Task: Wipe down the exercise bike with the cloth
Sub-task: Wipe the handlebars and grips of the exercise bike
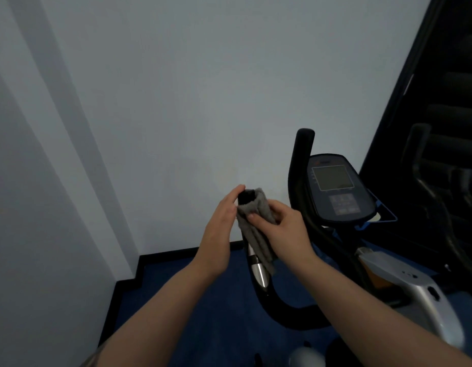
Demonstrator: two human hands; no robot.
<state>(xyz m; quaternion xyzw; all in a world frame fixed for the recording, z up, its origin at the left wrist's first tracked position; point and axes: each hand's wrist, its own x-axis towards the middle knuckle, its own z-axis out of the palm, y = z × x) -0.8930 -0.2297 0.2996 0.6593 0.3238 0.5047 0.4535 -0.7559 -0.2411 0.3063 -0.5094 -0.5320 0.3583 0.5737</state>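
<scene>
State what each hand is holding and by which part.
The right hand grips the grey cloth at its upper part, wrapped around the left handlebar grip. The left hand touches the grip's top end with straight fingers; it holds nothing.
</scene>
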